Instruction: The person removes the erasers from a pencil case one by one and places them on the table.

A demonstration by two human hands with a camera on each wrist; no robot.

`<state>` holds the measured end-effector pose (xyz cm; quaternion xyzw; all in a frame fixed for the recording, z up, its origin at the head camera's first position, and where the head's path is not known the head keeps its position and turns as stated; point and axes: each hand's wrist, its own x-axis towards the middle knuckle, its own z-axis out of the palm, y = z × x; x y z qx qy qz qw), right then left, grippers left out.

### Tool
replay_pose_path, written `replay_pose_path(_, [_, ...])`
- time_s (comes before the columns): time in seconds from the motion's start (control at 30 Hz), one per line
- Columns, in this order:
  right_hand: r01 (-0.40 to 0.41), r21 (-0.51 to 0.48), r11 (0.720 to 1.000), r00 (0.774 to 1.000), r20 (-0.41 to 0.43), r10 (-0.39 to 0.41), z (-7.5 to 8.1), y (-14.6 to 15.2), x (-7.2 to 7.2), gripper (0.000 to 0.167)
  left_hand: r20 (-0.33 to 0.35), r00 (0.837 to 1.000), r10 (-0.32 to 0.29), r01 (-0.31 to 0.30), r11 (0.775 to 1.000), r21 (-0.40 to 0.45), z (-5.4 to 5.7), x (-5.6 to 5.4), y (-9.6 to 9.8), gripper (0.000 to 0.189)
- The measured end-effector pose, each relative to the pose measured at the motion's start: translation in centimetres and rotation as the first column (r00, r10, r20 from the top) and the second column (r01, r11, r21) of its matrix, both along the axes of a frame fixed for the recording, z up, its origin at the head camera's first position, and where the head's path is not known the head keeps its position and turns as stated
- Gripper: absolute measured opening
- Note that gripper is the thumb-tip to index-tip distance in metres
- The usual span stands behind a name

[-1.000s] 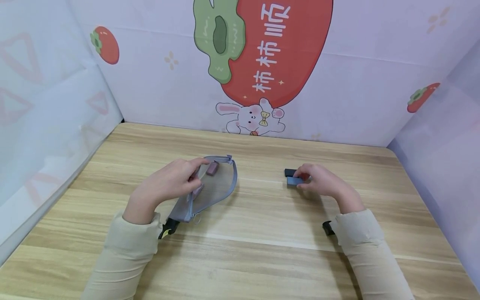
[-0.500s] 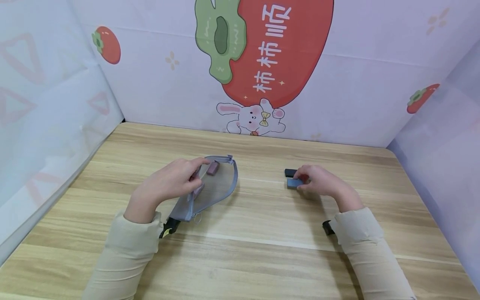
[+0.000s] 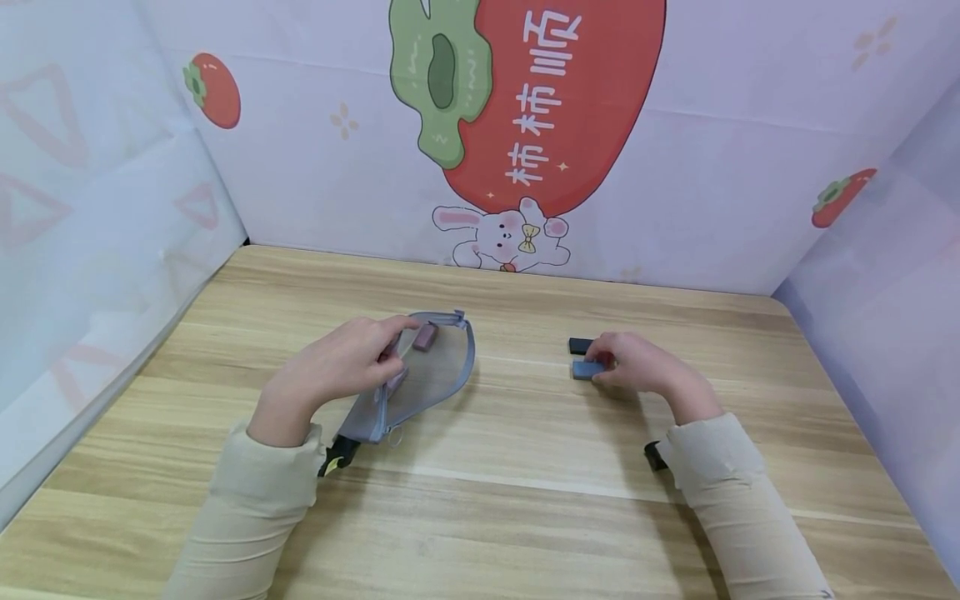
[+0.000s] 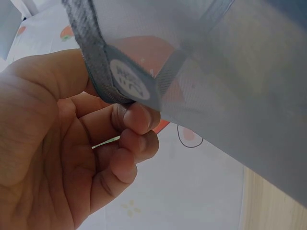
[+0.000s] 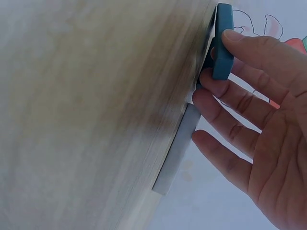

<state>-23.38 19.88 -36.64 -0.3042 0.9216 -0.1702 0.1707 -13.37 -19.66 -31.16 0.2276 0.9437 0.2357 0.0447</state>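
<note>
My left hand (image 3: pixel 341 362) pinches the zip edge of a grey-blue mesh zip pouch (image 3: pixel 438 379), whose mouth gapes. In the left wrist view, the thumb and index finger hold the pouch's zipper band beside a fabric tab (image 4: pixel 132 81) with a white round label. A mauve block (image 3: pixel 426 337) lies in the pouch, and a second pinkish piece (image 3: pixel 396 382) shows partly beside my left fingers. On the right, my right hand (image 3: pixel 637 364) pinches a small blue rectangular block (image 3: pixel 587 370) between thumb and fingers. Just behind it a dark block (image 3: pixel 580 346) lies on the table.
Both hands work over a wood-grain table (image 3: pixel 510 500). A printed cloth wall (image 3: pixel 712 183) stands along its back edge, with more cloth at both sides. Small black objects show beside the left cuff (image 3: pixel 339 454) and the right cuff (image 3: pixel 655 456).
My right hand and the blue block have shifted slightly toward me, widening the gap to the dark block. The left hand and pouch have stayed in place.
</note>
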Motion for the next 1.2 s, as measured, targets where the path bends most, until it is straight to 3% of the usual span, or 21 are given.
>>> replay_pose_path(1.2, [-0.019, 0.055, 0.998, 1.000, -0.022, 0.020, -0.07, -0.46, 0.08, 0.021, 0.000, 1.000, 0.009, -0.009, 1.000, -0.006, -0.09, 0.10, -0.12, 0.048])
